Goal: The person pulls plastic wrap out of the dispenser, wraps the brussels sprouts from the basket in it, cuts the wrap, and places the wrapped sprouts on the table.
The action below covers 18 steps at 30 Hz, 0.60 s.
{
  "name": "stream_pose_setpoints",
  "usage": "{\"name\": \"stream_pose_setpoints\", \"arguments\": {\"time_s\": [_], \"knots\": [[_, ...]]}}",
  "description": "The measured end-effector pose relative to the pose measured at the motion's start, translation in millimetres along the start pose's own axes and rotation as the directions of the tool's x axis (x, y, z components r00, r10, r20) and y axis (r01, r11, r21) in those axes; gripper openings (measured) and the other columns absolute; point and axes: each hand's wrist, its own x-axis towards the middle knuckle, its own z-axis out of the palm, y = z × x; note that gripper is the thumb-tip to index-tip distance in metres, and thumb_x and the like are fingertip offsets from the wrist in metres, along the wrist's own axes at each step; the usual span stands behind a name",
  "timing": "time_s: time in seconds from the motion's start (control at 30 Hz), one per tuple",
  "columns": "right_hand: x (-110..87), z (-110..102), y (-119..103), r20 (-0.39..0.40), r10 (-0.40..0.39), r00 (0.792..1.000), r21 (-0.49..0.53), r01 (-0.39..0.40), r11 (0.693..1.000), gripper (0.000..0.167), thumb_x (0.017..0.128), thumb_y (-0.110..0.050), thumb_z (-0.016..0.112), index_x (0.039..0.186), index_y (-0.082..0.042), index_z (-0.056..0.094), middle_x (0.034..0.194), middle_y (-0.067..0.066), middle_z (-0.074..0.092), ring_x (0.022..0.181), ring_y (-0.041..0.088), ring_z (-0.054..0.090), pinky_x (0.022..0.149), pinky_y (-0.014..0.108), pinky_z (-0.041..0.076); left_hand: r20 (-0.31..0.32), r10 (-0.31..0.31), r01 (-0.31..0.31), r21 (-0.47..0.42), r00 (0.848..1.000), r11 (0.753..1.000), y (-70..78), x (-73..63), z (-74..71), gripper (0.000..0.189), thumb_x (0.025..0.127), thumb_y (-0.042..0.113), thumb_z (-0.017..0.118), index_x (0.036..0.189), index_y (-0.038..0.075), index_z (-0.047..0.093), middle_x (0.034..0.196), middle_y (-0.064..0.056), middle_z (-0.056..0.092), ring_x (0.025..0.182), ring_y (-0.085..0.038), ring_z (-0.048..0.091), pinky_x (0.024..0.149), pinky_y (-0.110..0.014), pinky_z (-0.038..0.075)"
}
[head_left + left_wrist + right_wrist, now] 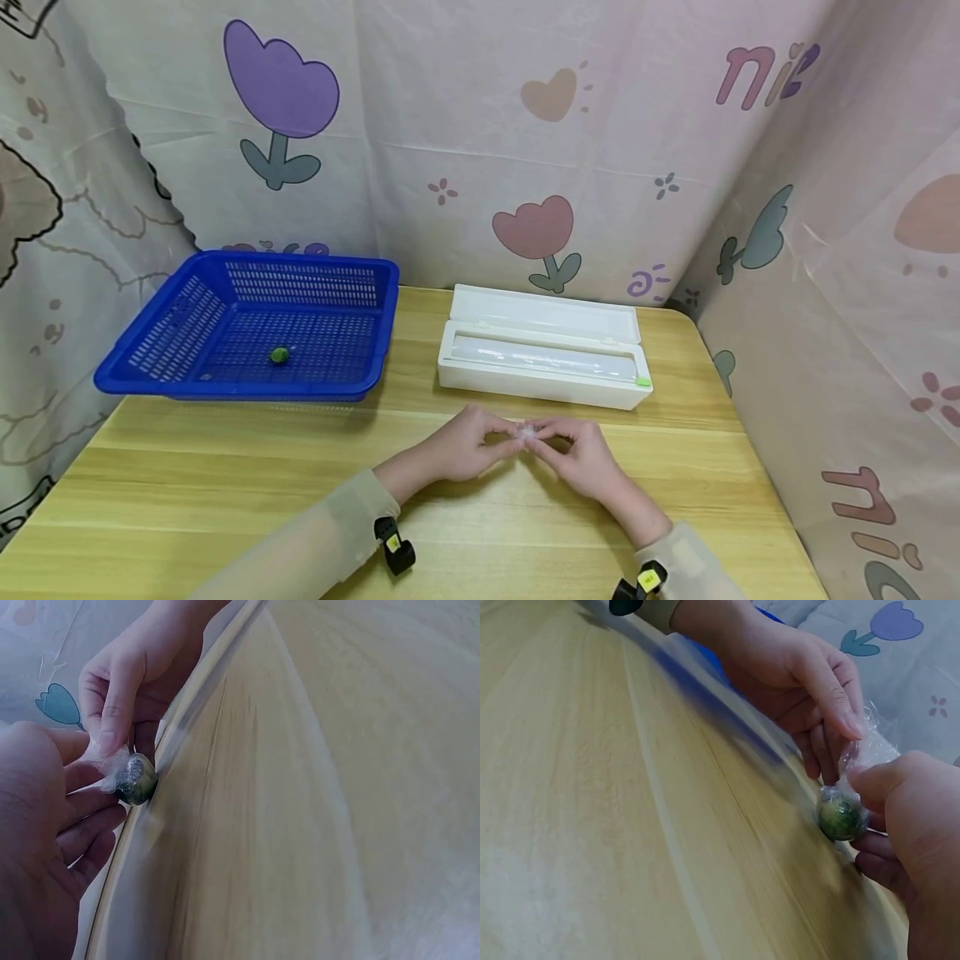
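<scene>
Above the table, my left hand [467, 443] and right hand [581, 458] meet fingertip to fingertip. Both pinch gathered clear cling film [874, 752] between thumb and fingers. Wrapped in the film is a small round green fruit or vegetable [840, 817], mottled dark and pale; its exact kind is unclear. It hangs just under the pinching fingertips in both wrist views, while the fingers mostly hide it in the head view. Behind the hands stands a white cling film dispenser box [543, 392], lid raised, with a film roll [543, 357] inside.
A blue plastic basket [255, 388] sits at the back left of the wooden table [225, 467]. One small green round item [280, 356] lies in it. Patterned curtains [420, 100] hang behind the table and along both sides.
</scene>
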Motion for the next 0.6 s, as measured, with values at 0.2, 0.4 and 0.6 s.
{"name": "stream_pose_setpoints", "arguments": {"time_s": [0.2, 0.4, 0.6], "knots": [[1.4, 3.4, -2.8, -0.047, 0.111, 0.993, 0.069, -0.107, 0.992, 0.008, 0.093, -0.006, 0.083, 0.095, -0.013, 0.078, 0.107, 0.002, 0.079, 0.105, 0.025, 0.075, 0.09, 0.036, 0.06, -0.087, -0.003, 0.004, 0.008, 0.996, 1.0, -1.4, 0.3, 2.9, 0.027, 0.107, 0.031, 0.067, 0.117, 0.011, 0.081, 0.119, 0.002, 0.075, 0.093, -0.001, 0.07, 0.09, -0.026, 0.057], [4.2, 5.5, -4.7, -0.066, 0.056, 0.996, 0.042, -0.053, 0.998, 0.013, 0.092, -0.001, 0.082, 0.101, -0.011, 0.081, 0.105, 0.001, 0.079, 0.107, 0.026, 0.074, 0.092, 0.038, 0.059, -0.157, 0.054, -0.054, 0.004, 0.986, 0.999, -1.7, 4.3, 3.4, 0.018, 0.102, 0.025, 0.074, 0.11, 0.012, 0.084, 0.115, 0.004, 0.077, 0.111, -0.007, 0.071, 0.098, -0.027, 0.054], [5.6, 8.1, -3.8, -0.075, -0.024, 0.997, -0.005, 0.023, 1.0, 0.018, 0.089, 0.004, 0.083, 0.104, -0.006, 0.082, 0.109, 0.007, 0.079, 0.104, 0.028, 0.076, 0.089, 0.036, 0.06, -0.174, -0.013, 0.012, -0.01, 0.985, 1.0, -3.0, 9.6, 6.0, 0.012, 0.099, 0.024, 0.079, 0.102, 0.014, 0.084, 0.112, 0.007, 0.077, 0.103, -0.006, 0.07, 0.088, -0.028, 0.058]]}}
